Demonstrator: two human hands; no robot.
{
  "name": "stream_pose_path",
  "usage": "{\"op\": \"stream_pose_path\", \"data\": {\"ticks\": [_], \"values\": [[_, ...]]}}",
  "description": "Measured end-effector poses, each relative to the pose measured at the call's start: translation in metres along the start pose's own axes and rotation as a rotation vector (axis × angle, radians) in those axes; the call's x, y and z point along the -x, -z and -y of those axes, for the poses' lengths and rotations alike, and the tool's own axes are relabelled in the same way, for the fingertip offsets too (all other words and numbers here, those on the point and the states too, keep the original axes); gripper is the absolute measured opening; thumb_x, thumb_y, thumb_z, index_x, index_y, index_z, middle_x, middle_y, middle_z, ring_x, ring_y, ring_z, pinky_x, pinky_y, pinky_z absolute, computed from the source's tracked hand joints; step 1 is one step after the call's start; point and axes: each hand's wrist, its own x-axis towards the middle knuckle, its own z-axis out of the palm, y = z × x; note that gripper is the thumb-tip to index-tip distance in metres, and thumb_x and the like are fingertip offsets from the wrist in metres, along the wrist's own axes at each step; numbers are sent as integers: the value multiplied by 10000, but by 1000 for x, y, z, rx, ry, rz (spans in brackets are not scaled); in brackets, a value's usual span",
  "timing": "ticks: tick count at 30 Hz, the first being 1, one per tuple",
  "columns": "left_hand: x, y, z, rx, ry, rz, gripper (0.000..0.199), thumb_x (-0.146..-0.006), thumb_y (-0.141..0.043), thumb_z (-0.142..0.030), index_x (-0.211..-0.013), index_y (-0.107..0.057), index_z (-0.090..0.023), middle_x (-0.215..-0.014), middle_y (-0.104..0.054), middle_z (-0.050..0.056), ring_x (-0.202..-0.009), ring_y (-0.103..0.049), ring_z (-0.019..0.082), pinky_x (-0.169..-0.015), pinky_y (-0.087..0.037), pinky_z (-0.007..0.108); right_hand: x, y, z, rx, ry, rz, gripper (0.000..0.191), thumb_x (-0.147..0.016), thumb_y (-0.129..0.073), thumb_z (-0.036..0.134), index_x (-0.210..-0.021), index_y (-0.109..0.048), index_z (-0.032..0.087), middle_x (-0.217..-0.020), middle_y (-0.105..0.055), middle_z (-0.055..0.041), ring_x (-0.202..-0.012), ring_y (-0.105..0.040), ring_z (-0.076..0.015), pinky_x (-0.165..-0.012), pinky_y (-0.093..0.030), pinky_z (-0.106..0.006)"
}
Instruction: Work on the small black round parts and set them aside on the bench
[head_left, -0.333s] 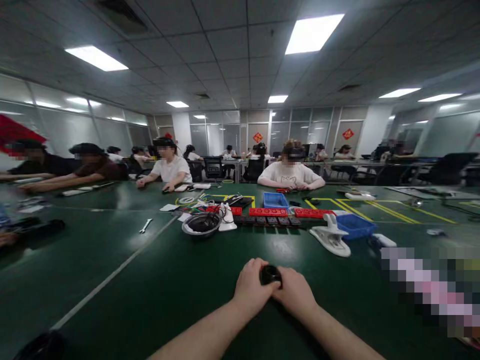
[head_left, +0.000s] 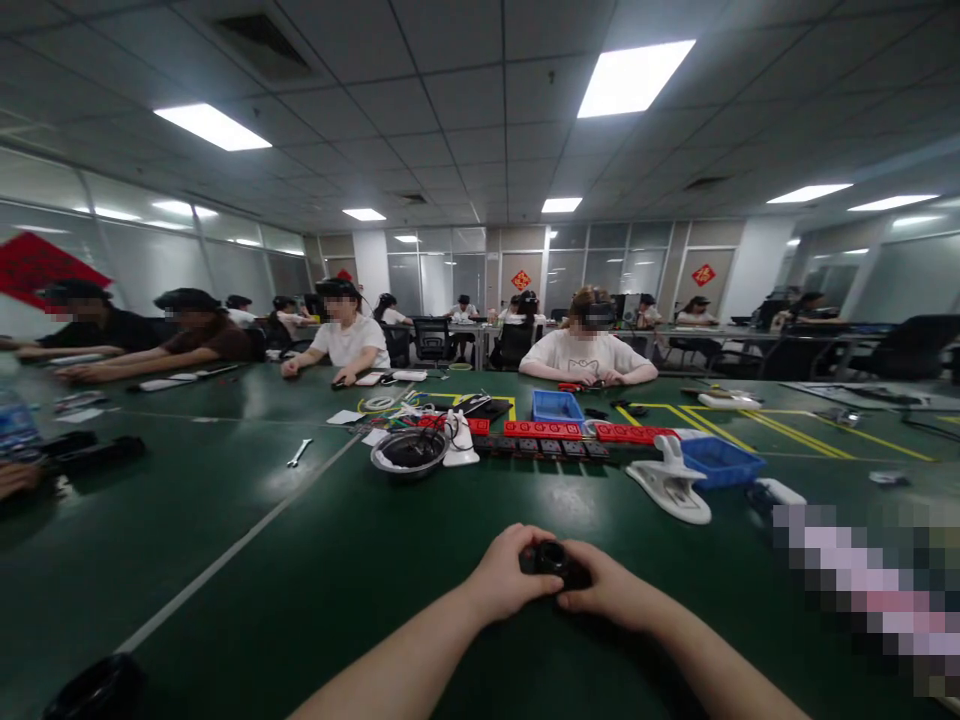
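Note:
A small black object (head_left: 553, 556) with a round, ring-like top sits between my two hands, low over the green table (head_left: 360, 620). Its exact kind does not show. My left hand (head_left: 508, 578) wraps its left side, thumb across the near face. From the right, my right hand (head_left: 611, 588) closes on it with fingers curved behind and thumb in front. The palms and part of the object's lower body are hidden. Beyond the hands stand a metal bowl (head_left: 382, 464) with a dark thing inside, and a white clip-like stand (head_left: 679, 490).
Red socket strips (head_left: 544, 430) and a blue tray (head_left: 726, 462) line the table's middle, with a second blue tray (head_left: 537, 405) behind. A wrench (head_left: 300, 453) lies left. Another black object (head_left: 97, 688) is at the near left corner. Co-workers sit across and to the left.
My hands have parted slightly, the right one shifting right, so more of the black object and its round top shows. The whole view has shifted a little.

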Motion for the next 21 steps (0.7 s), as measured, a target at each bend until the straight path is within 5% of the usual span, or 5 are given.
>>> {"op": "stream_pose_path", "data": {"ticks": [4,10,17,21], "values": [[0,1,3,29,-6,35,425,-584,-678,-239,-985,-542,-213,-930,-487,14,-831,-479,164,-727,-377,265,1,8,3,-189,25,141,374,-630,-575,195,-998,-541,137,-967,-585,-49,-885,-520,-213,-774,-386,-310],[-1,0,5,51,6,39,432,-571,-686,-234,-978,-544,-218,-933,-483,13,-833,-480,168,-715,-380,266,2,8,4,-206,-27,126,304,-614,-582,181,-911,-552,125,-880,-594,-30,-824,-525,-195,-710,-388,-276],[2,-8,-2,-33,82,-119,394,-537,-692,-206,-900,-538,-194,-873,-501,5,-801,-475,159,-699,-375,253,-5,-12,-5,159,-93,-163,224,-555,-627,254,-688,-478,153,-671,-532,10,-637,-480,-146,-537,-336,-216],[2,-16,-1,-149,128,-265,394,-524,-699,-236,-869,-515,-189,-850,-503,12,-820,-465,183,-717,-360,277,-8,-29,-5,405,-117,-355,166,-597,-572,256,-705,-483,167,-726,-555,-28,-690,-501,-175,-599,-349,-249]]}}
